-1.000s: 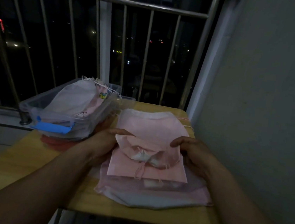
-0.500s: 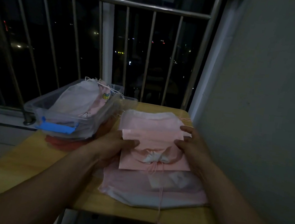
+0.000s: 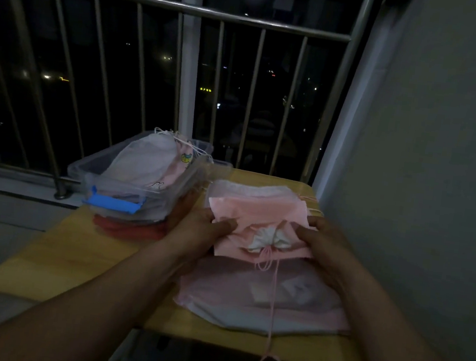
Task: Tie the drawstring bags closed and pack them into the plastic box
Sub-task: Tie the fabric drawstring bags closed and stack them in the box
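— Where is the small pink cloth drawstring bag [image 3: 256,216] kept?
— It is held over the pile of pale pink and white bags [image 3: 261,304], at the right side of the yellow wooden counter [image 3: 74,256]. Its white mouth is bunched up in the middle, and a thin pink string [image 3: 273,297] is left hanging down past the counter's near edge.
— How is it held?
— Its left edge is pinched by the left hand [image 3: 201,231], thumb on top. Its right edge is pinched by the curled fingers [image 3: 306,232] of the right hand [image 3: 324,246].
— And the clear plastic box [image 3: 95,173]?
— It is set at the back left of the counter, just beside the left hand. A white cloth bag [image 3: 143,163] and a pink bag with a small yellow picture [image 3: 184,162] are packed inside. A blue clip [image 3: 112,203] is seen on its near end, and something red [image 3: 127,228] is tucked under it.
— What is found behind?
— A grey metal railing [image 3: 248,22] is seen, with dark night and small lights past it.
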The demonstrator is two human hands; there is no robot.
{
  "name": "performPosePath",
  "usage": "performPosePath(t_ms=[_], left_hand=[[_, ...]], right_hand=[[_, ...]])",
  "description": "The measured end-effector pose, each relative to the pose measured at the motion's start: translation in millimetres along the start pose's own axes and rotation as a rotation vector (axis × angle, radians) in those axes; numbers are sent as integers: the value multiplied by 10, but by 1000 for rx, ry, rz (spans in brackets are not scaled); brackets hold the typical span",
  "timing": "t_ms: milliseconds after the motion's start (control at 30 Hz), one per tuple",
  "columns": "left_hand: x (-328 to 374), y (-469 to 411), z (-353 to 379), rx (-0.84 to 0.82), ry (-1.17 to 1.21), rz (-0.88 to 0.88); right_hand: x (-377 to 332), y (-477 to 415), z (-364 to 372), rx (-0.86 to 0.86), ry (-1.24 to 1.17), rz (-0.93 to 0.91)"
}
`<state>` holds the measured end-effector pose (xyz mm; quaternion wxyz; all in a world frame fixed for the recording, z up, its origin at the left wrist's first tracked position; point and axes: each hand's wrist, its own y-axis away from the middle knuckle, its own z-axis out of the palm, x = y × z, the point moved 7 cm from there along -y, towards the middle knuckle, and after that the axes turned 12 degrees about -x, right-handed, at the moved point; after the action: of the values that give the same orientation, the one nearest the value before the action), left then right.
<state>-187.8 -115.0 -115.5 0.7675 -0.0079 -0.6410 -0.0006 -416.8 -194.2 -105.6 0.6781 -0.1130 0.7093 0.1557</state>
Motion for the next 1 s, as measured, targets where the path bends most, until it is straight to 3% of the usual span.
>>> performPosePath(t_ms=[200,367,567,667,733,800,900,1000], left_hand=[[355,201,-29,133,-57,79],[934,458,-83,248,-360,267],[1812,829,-528,472,-506,492],[1927,795,-1070,690,-568,318],[1872,726,-1311,696,-689,146],[1810,692,-1333,599,-1006,-6],[1765,723,-1282,579,-1592,-144],[1725,672,-1274,548,-1839,-186]], right_hand=[[-238,41,141,-54,4,56],[-836,-84,327,45,51,-80],[-1588,-567,1214,-85,153,-252],[-1823,-812,1773,-123,307,-325],[-1863,-955,2161,-209,530,-390],[-1700,-1054,2475,-327,782,-367],[-1369,-1155,2711,-439,1019,-272],[-1289,-1200,2801,-459,1241,-277]])
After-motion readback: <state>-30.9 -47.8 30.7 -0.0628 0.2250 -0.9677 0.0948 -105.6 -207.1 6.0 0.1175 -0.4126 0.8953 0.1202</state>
